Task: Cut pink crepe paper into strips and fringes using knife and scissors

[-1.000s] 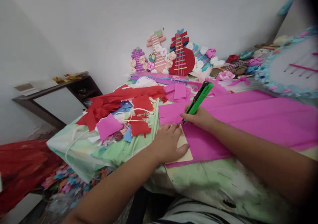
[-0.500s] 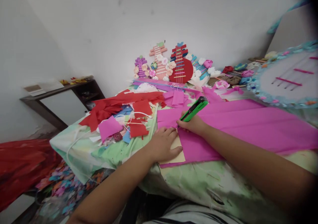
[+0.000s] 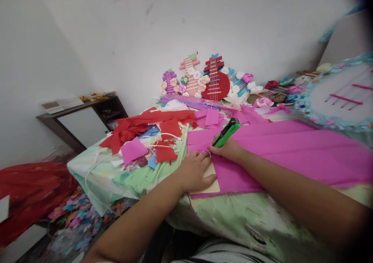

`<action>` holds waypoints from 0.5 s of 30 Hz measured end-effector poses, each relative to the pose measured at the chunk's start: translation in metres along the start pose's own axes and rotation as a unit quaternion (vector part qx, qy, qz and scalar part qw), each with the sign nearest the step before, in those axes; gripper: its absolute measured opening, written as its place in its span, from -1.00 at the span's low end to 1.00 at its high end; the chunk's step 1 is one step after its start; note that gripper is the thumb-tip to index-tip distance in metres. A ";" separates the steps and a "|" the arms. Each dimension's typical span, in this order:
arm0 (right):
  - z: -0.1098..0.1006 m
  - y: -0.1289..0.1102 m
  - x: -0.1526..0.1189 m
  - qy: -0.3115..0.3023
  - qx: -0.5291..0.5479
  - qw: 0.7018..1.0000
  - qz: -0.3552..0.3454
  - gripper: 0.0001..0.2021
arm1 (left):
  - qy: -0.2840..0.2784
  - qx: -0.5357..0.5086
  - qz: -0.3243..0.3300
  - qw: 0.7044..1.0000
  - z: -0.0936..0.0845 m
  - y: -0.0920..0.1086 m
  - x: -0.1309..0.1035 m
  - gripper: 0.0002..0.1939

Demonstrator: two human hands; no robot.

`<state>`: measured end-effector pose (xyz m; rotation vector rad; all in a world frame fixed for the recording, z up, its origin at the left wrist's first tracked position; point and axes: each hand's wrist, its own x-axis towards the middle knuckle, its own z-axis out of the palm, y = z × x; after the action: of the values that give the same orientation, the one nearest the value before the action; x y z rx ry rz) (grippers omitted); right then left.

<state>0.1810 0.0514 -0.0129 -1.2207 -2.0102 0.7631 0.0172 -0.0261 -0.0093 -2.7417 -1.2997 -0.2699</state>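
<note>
A long sheet of magenta paper (image 3: 294, 150) lies across the cloth-covered table. On its left end rests a pale yellow card (image 3: 214, 183), partly hidden under my left hand (image 3: 198, 171), which lies flat with its fingers spread. My right hand (image 3: 229, 150) is closed around a green cutter (image 3: 226, 132), held tilted with its lower end at the card's top right corner, close to my left fingertips. The blade tip is too small to make out.
Red, pink and blue paper scraps (image 3: 134, 152) with white cord lie left of the sheet. Small decorated guitars (image 3: 215, 86) lean on the wall behind. A flower-edged white panel (image 3: 335, 95) stands at the right. A low cabinet (image 3: 83, 123) is at the left.
The whole view has shifted slightly, so things appear a little further right and lower. Both hands keep nearly the same places on the sheet and card.
</note>
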 end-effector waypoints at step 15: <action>-0.005 0.006 0.002 0.003 0.045 0.999 0.006 -0.69 | -0.015 -0.007 -0.003 1.000 -0.005 0.002 0.000 -0.52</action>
<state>0.1871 0.0560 -0.0139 -1.1825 -1.9444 0.8463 0.0184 -0.0281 -0.0049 -2.7637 -1.3198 -0.2391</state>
